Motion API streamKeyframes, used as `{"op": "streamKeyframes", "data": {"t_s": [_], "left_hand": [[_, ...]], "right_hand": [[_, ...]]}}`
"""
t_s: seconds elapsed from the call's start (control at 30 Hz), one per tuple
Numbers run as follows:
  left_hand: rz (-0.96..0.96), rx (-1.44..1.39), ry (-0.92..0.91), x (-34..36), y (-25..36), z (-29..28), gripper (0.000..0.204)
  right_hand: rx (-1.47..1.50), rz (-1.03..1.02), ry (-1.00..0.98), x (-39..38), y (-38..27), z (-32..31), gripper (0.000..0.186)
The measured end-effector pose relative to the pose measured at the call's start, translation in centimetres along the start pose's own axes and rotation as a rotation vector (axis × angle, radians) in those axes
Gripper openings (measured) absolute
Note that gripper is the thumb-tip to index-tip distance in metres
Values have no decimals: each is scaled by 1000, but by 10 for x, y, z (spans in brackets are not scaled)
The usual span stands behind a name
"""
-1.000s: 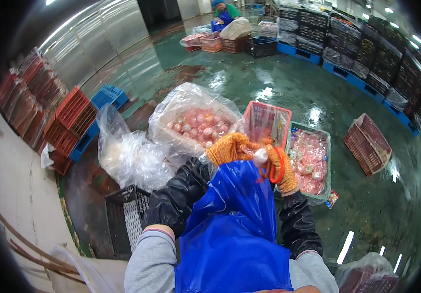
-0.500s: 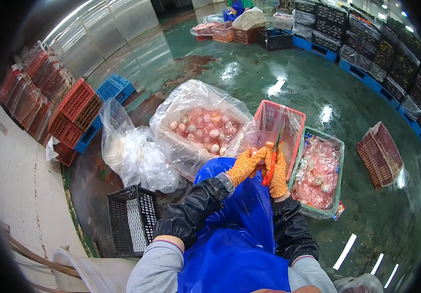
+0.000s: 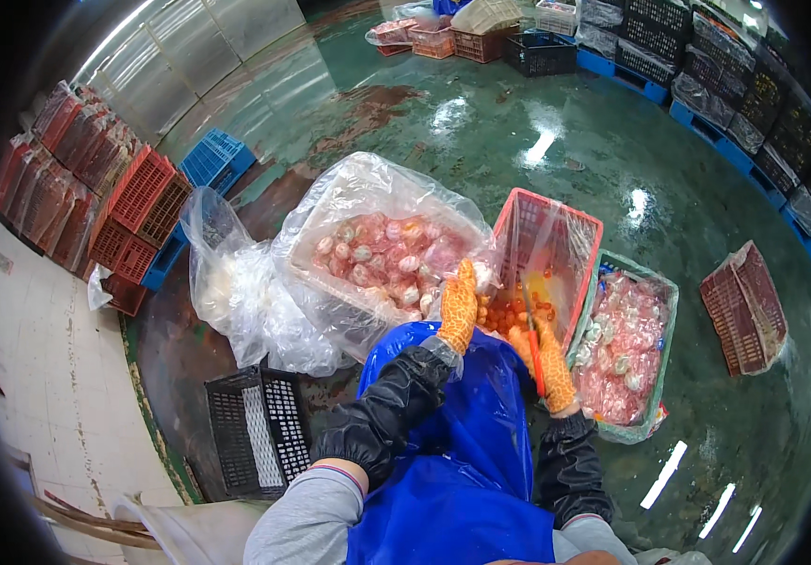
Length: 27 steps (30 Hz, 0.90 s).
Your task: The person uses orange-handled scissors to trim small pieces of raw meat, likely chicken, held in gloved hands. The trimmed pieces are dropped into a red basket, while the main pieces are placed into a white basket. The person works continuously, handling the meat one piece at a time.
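Observation:
My right hand (image 3: 548,365), in an orange patterned glove, is closed around red-handled scissors (image 3: 536,350), blades pointing away over the red crate (image 3: 596,247). Small orange balls (image 3: 545,311) lie in the near end of that crate, on a clear liner. My left hand (image 3: 459,309), gloved alike, is at the right edge of a white crate (image 3: 304,256) lined with clear plastic. Its fingers are pressed together beside whitish plastic; what they grip is hidden. The white crate holds many pinkish plastic-wrapped round pieces (image 3: 382,254).
Right of the red crate stands a green crate (image 3: 666,325) of crumpled pink plastic. At left are a heap of clear bags (image 3: 259,301) and a black crate (image 3: 236,428). A maroon crate (image 3: 744,311) sits farther right. Stacked crates (image 3: 142,202) line the left wall.
My hands have parted: the left has moved left to the white crate, the right slightly right and nearer with the scissors. Orange balls now show in the red crate.

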<state>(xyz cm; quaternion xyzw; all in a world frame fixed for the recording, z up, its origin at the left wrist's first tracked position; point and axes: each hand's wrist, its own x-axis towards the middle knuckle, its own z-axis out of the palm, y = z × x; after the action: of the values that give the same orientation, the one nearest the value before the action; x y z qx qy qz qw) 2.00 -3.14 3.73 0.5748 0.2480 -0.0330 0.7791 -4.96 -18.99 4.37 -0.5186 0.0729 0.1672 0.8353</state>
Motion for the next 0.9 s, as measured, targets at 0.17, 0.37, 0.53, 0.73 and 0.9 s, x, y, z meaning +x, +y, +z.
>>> {"op": "streamKeyframes", "data": {"t_s": [0.17,0.37,0.53,0.73,0.9], "left_hand": [[191,17,-39,16,-28,11,35],[-1,69,-179,-14,3,26,39],[639,459,31,27,-47,16,38],[120,200,-184,4,-17,25,36],[-108,129,-447,9,-8,17,35]], "right_hand": [[-646,-146,-40,1,5,-2,50],[-504,51,-17,11,-9,6,46],[-511,-125,23,23,3,7,36],[-411,-3,-37,21,-6,0,32],[-83,227,-223,7,-11,-26,52]]}}
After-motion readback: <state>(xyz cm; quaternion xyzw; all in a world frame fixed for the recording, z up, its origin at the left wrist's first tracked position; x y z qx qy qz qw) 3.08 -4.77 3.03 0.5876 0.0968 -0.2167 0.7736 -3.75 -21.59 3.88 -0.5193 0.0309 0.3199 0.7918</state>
